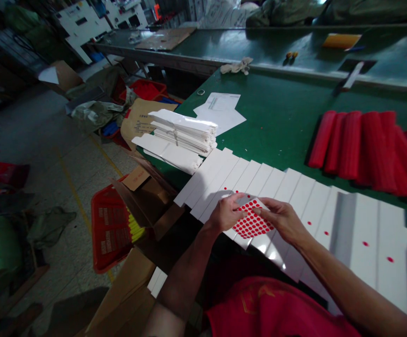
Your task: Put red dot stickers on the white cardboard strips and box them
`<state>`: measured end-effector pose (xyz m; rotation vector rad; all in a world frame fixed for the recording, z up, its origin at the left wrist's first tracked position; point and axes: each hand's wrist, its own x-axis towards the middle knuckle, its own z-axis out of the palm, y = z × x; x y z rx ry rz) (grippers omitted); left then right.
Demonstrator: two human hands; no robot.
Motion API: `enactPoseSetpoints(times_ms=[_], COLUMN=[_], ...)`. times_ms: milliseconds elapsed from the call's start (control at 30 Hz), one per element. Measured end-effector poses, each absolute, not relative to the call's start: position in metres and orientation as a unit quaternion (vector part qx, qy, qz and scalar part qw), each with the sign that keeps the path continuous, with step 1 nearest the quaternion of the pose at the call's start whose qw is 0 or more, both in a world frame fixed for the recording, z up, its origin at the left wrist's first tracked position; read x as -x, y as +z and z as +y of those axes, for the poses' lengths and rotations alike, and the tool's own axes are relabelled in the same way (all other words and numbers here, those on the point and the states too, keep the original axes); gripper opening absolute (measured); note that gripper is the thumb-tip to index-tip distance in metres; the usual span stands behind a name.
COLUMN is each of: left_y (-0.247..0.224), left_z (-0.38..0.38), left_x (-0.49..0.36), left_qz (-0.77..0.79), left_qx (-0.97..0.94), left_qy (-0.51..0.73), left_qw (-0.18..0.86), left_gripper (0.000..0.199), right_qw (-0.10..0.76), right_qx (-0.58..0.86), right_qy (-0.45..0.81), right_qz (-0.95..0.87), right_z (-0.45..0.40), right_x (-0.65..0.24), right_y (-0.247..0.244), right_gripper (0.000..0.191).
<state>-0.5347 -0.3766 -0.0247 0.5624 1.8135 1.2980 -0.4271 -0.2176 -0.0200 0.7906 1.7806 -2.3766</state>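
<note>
A sheet of round red stickers (251,223) is held between both hands above a row of overlapping white card strips (305,199). My left hand (226,213) pinches the sheet's left edge, with its index finger stretched over the top corner. On the right side of the sheet, my right hand (282,217) grips it between thumb and fingers. Single red dots sit on several of the strips, some left of the sheet and some to the right. Whether a loose sticker is on a fingertip is too small to tell.
Bundled white strips (182,133) and papers (221,110) lie behind on the green table (277,107). Red mesh bundles (368,150) are at the right. A red crate (108,229) and cardboard boxes (122,295) stand lower left.
</note>
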Motion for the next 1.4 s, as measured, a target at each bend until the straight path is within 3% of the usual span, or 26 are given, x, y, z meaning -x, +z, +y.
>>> enactPoseSetpoints(times_ms=[167,433,967,1100,1400], left_y=[-0.017,-0.015,-0.021,-0.043,-0.073], left_z=[-0.375,-0.364,-0.365,-0.373,-0.373], left_x=[0.537,0.536,0.545,0.578,0.615], left_qz=[0.738,0.767,0.808,0.88,0.951], left_qx=[-0.237,-0.24,-0.257,-0.186,-0.1], left_qy=[0.499,0.527,0.486,0.424,0.286], left_qw=[0.388,0.278,0.211,0.11,0.052], left_gripper=[0.056,0.016,0.007,0.004,0.009], right_qw=[0.039,0.045,0.066,0.074,0.077], right_qx=[-0.276,-0.263,-0.272,-0.281,-0.275], right_qy=[-0.748,-0.742,-0.709,-0.724,-0.725], right_qz=[0.602,0.615,0.647,0.626,0.627], right_z=[-0.217,-0.218,-0.223,-0.225,-0.227], right_x=[0.424,0.424,0.429,0.431,0.435], right_y=[-0.022,-0.025,-0.033,-0.028,-0.025], right_gripper=[0.041,0.045,0.046,0.044,0.045])
